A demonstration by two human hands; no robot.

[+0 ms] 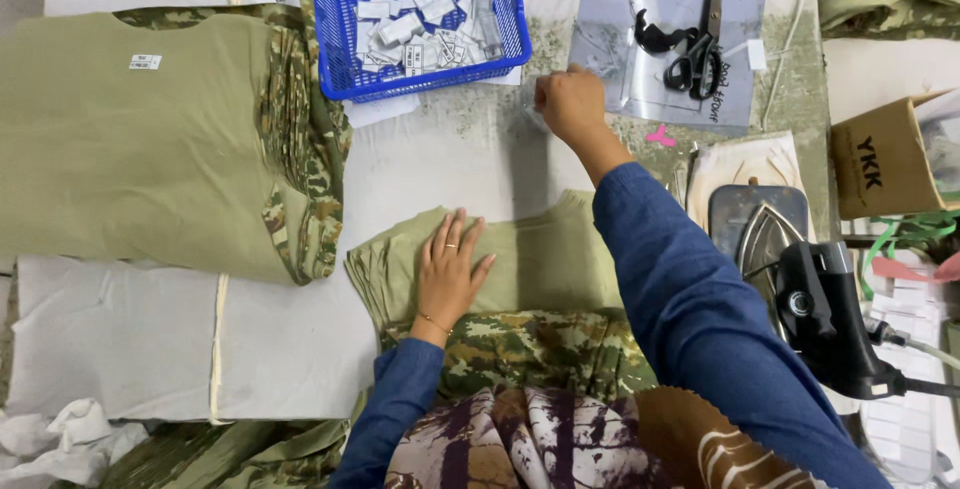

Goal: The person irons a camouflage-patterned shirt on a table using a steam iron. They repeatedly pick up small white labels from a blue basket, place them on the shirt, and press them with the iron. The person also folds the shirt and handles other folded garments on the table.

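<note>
My left hand [450, 267] lies flat, fingers spread, on a stack of folded olive fabric pieces [540, 254] in front of me, with camouflage cloth [530, 349] under the stack's near edge. My right hand [568, 101] reaches far forward, fingers curled, touching the table beside a blue plastic basket [510, 9] of small white labels [420, 24]. It may pinch a small clear or white piece, but that is too small to make out.
A large olive and camouflage garment stack [150, 139] lies at left. Black scissors [700, 44] rest on a clear plastic sheet [665, 9]. An iron [800, 289] sits on its rest at right, near a cardboard box [885, 154]. White cloth [60, 434] lies at bottom left.
</note>
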